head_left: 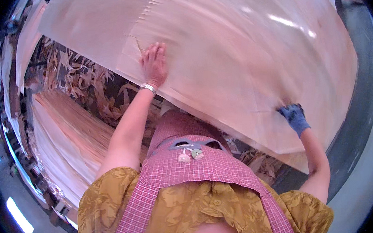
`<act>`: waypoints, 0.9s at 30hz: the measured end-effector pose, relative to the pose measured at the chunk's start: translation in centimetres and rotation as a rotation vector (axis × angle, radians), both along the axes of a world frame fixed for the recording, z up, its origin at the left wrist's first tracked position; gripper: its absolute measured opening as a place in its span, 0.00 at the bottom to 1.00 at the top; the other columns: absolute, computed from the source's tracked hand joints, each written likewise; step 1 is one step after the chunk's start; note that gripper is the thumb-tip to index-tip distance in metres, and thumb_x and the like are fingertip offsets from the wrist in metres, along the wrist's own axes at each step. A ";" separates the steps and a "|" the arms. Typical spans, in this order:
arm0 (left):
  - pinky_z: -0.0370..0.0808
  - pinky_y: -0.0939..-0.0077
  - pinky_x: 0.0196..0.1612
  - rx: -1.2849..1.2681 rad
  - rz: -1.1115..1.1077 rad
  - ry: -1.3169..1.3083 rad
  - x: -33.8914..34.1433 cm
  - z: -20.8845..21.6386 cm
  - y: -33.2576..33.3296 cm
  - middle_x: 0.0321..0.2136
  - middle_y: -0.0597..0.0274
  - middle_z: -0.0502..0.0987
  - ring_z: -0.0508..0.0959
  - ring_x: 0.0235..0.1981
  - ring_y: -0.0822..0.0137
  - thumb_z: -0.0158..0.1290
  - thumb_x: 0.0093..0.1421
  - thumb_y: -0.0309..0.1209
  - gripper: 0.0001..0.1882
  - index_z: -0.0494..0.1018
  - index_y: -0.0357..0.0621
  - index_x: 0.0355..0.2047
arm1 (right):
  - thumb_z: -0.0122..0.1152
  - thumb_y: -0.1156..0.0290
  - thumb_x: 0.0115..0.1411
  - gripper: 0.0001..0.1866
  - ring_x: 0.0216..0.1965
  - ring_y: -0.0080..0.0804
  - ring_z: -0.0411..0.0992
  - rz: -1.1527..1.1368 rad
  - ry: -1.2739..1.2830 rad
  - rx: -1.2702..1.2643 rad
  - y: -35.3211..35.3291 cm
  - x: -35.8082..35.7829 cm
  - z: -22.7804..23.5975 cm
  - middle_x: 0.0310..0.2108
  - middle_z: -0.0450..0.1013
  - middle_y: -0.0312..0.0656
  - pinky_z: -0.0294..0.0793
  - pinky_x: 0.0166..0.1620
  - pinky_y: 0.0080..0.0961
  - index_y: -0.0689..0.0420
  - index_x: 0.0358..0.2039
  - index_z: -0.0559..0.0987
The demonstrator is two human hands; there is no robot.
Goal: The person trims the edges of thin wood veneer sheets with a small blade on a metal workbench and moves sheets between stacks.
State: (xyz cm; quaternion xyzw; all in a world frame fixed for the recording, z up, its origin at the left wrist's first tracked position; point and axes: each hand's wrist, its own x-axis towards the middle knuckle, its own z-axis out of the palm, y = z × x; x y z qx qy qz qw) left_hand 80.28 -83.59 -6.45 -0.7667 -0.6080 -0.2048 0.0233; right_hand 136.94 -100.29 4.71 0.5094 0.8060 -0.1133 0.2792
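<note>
A: Hands first. State of the 2?
B: Left hand (154, 66) bare, open, palm down on the pale sheet (226, 54), fingers pointing away from the body. Right hand (295, 117) in a blue glove, fingers bent against the same sheet; cannot tell if they pinch it or only press.

A: Where does the sheet lie from them?
B: Under both, spreading ahead and to either side. Near edge slants from upper left to lower right, across the front of the body. That looks like the long axis, though the far side leaves the view.

A: Which hand is nearer that edge?
B: Left, just inside it. Right sits farther in, toward the sheet's right end. The 2 are well apart.

A: And the rippled line (137, 23)?
B: Just beside the left fingers, running away from the body. Overlap or crease, cannot tell.

A: Farther out?
B: Dark table (363, 93) showing past the right end. Curled scraps (80, 68) below the near edge, left. Layered stack (69, 135) nearer the body, left of the left forearm.
</note>
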 end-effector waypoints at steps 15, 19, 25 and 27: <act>0.62 0.54 0.58 -0.108 -0.084 -0.252 -1.9 2.1 0.7 0.53 0.57 0.69 0.67 0.56 0.54 0.54 0.55 0.34 0.27 0.67 0.44 0.56 | 0.50 0.62 0.65 0.08 0.32 0.46 0.77 0.438 0.541 0.243 33.1 -46.6 -4.0 0.32 0.76 0.45 0.76 0.33 0.41 0.51 0.38 0.73; 0.64 0.56 0.56 -0.093 0.015 -0.320 -4.6 2.9 3.8 0.52 0.54 0.68 0.69 0.52 0.53 0.60 0.52 0.35 0.35 0.62 0.43 0.59 | 0.51 0.63 0.62 0.08 0.33 0.44 0.78 0.531 0.522 0.156 35.0 -49.0 -6.3 0.31 0.76 0.45 0.76 0.31 0.40 0.49 0.40 0.73; 0.69 0.54 0.52 -0.218 -0.027 -0.326 -6.3 4.3 10.2 0.52 0.48 0.67 0.68 0.51 0.48 0.68 0.43 0.41 0.51 0.53 0.47 0.65 | 0.52 0.65 0.61 0.09 0.30 0.42 0.78 0.583 0.454 0.151 36.3 -47.0 -7.8 0.29 0.76 0.43 0.75 0.29 0.40 0.47 0.42 0.73; 0.70 0.51 0.52 -0.331 0.012 -0.210 -5.5 4.0 10.6 0.53 0.49 0.66 0.67 0.53 0.48 0.69 0.42 0.40 0.53 0.52 0.53 0.66 | 0.51 0.66 0.61 0.09 0.30 0.42 0.78 0.541 0.351 0.101 37.3 -45.9 -6.0 0.29 0.76 0.42 0.75 0.29 0.40 0.47 0.42 0.73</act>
